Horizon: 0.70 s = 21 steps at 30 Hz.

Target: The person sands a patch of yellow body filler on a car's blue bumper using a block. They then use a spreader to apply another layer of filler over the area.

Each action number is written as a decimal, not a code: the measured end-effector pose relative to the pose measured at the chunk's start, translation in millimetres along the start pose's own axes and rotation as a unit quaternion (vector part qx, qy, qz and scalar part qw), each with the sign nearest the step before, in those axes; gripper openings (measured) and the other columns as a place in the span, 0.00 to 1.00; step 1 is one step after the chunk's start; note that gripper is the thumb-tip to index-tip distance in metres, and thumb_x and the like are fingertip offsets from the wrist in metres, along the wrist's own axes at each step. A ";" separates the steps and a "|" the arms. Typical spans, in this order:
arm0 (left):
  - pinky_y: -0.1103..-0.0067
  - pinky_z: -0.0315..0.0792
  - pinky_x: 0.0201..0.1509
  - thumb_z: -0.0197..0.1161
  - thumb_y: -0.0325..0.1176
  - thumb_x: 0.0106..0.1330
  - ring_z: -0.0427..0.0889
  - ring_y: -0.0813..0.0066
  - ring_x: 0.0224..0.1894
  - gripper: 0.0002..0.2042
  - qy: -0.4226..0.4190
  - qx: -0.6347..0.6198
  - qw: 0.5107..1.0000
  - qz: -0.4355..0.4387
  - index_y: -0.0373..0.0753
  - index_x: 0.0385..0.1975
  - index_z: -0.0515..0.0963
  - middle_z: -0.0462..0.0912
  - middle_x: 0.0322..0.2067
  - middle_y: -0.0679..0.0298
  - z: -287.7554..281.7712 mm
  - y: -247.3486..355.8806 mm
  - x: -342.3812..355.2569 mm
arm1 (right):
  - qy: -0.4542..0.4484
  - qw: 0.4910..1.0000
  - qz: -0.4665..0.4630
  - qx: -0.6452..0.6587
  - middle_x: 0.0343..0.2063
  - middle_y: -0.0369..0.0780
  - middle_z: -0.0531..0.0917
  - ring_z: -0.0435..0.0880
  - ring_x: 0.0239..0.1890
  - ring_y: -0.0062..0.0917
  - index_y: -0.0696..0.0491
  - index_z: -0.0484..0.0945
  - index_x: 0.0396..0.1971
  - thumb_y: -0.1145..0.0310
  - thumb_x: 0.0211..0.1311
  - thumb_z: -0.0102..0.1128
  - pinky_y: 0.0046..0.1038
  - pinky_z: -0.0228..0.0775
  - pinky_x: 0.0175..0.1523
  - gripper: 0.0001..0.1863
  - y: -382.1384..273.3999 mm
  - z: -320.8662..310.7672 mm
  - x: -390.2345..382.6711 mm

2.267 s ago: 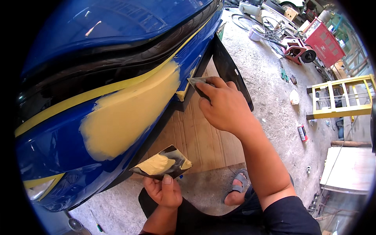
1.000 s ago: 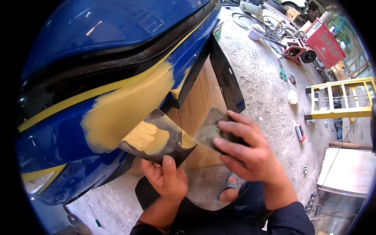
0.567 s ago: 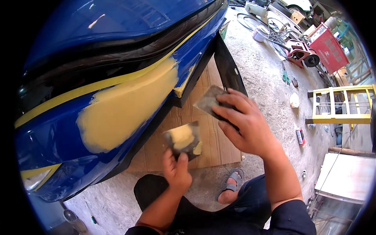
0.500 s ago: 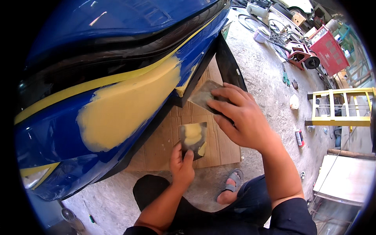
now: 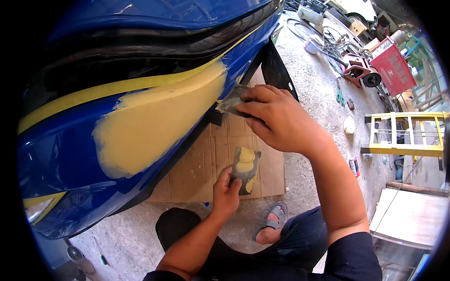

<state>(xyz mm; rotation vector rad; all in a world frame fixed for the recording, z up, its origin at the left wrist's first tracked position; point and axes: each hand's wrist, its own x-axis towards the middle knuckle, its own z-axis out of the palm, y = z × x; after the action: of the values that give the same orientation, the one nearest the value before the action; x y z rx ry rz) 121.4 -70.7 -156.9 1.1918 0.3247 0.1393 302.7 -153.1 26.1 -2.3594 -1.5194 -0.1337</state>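
A blue car body panel fills the left side, with a broad smooth patch of yellowish body filler on it. Yellow masking tape runs along the patch's upper edge, below a glossy black strip. My right hand grips a grey flat filler spreader, its end at the panel's lower edge, right of the patch; whether it touches is unclear. Lower down, my left hand pinches a dark flat spreader between thumb and fingers. Yellow filler lies in a lump on its face, with more near one edge.
Flattened cardboard covers the concrete floor under the panel. To the right lie a yellow ladder, a spray can and green-handled scissors. A red machine and tangled cables are farther back. My sandalled foot is near the cardboard.
My right hand has moved up and left, bringing its spreader to the panel's lower edge. The filler-loaded spreader in my left hand has shifted right and turned somewhat.
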 end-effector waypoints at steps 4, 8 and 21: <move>0.80 0.62 0.60 0.49 0.18 0.62 0.72 0.76 0.52 0.19 0.007 -0.021 1.000 0.000 0.30 0.55 0.65 0.74 0.50 0.61 -2.2 0.1 0.1 | -0.008 1.000 -0.004 0.004 0.45 0.43 0.78 0.75 0.51 0.39 0.54 0.80 0.42 0.70 0.52 0.52 0.39 0.63 0.55 0.16 1.3 0.7 4.0; 0.81 0.64 0.57 0.49 0.18 0.63 0.73 0.78 0.50 0.18 0.012 -0.025 1.000 0.010 0.31 0.54 0.67 0.76 0.47 0.62 -0.8 0.3 -0.1 | -0.005 1.000 -0.010 -0.006 0.45 0.43 0.78 0.75 0.51 0.39 0.53 0.81 0.42 0.69 0.53 0.52 0.40 0.64 0.55 0.16 1.3 2.9 6.6; 0.82 0.65 0.54 0.49 0.19 0.63 0.74 0.79 0.47 0.17 0.017 -0.019 0.999 0.020 0.31 0.53 0.68 0.76 0.44 0.62 1.9 9.9 -1.7 | -0.012 1.000 0.009 0.001 0.44 0.42 0.78 0.75 0.49 0.37 0.52 0.80 0.42 0.69 0.54 0.51 0.39 0.64 0.54 0.16 3.4 -1.1 2.7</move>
<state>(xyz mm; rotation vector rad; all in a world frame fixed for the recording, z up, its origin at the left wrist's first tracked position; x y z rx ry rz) 121.1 -69.2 -146.8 1.1588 0.3271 0.1995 307.0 -152.5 27.0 -2.3815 -1.5076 -0.0997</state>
